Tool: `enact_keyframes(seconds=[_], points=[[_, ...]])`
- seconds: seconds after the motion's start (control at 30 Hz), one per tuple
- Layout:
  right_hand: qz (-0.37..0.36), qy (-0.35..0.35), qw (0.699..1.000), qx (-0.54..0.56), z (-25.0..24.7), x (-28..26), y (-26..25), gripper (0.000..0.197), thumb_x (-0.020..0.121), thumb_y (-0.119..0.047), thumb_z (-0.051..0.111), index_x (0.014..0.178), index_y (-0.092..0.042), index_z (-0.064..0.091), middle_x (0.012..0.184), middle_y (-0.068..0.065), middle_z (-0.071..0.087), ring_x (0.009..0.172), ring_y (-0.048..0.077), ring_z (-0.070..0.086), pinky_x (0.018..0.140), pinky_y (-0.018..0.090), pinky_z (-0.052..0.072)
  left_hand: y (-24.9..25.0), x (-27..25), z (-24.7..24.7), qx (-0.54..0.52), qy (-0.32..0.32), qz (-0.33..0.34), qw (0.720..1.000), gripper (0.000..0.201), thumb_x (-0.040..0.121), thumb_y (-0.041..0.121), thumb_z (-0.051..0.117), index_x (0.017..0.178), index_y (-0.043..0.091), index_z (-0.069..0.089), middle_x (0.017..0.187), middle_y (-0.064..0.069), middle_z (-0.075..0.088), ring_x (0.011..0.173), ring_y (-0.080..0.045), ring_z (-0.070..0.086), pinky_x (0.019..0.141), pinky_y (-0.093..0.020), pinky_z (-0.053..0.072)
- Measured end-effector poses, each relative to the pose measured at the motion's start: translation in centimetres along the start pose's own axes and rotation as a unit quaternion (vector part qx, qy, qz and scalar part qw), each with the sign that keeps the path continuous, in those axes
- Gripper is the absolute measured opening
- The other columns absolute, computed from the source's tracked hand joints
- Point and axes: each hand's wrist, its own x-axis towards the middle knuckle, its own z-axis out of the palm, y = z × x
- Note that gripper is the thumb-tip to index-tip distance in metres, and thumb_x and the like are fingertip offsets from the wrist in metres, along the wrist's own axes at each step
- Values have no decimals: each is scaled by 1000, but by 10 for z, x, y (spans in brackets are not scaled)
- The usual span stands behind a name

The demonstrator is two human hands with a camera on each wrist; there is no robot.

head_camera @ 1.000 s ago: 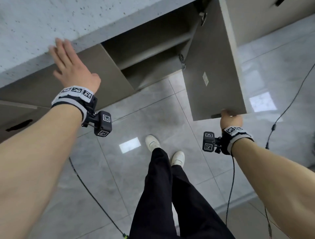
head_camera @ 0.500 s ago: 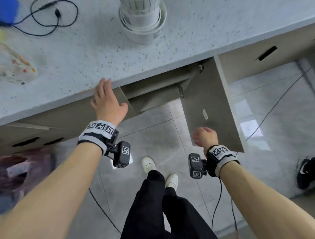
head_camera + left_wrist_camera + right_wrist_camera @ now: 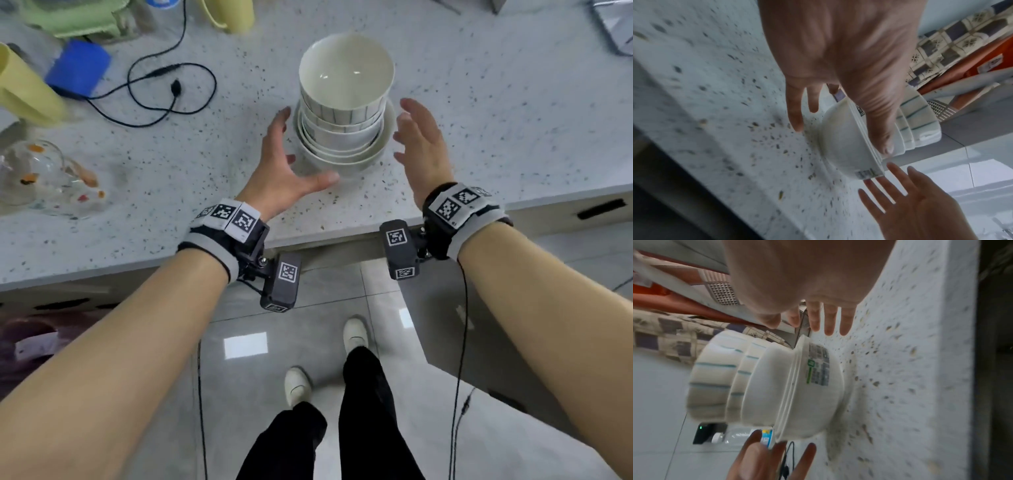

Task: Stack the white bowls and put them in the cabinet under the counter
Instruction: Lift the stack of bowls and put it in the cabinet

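Our bowls (image 3: 344,113) sit stacked on the counter (image 3: 479,113). Our left hand (image 3: 287,171) and right hand (image 3: 419,144) are spread wide beside the stack, holding nothing. Next we should squeeze the bottom bowl and lift gently.

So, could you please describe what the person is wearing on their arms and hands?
Both forearms are bare, no sleeves. Each wrist carries a grey-and-black band with black-and-white square markers, and a black camera block bearing similar markers. A thin black cable hangs from the right one.
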Motion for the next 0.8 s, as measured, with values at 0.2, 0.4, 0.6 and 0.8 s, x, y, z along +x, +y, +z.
enact_keyframes(seconds=[0.2,0.4,0.6,0.8], points=[[37,-71,987,138,17,56,2,38,95,-34,48,130,-24,59,130,-2,65,121,15,60,104,42,48,5,38,20,-97,43,50,993,93,74,12,88,143,24,25,136,15,43,114,24,46,95,-4,42],[83,-61,984,147,29,75,-3,21,97,-31,49,83,-17,54,80,3,54,73,13,53,71,27,44,4,53,30,-146,67,27,987,110,59,24,96,148,17,32,143,-1,54,130,-12,55,105,-39,51],[67,-13,983,169,23,47,-4,34,94,-21,46,61,-20,38,67,3,33,72,18,32,69,33,29,7,31,47,-149,76,27,986,107,61,14,96,148,15,33,142,-2,54,128,-14,57,92,-44,55],[26,38,993,113,-15,-27,22,31,101,-11,39,73,0,47,67,10,45,58,5,45,60,18,41,8,-38,82,-140,53,46,988,108,56,23,98,145,15,37,143,1,51,127,4,51,100,-9,41]])
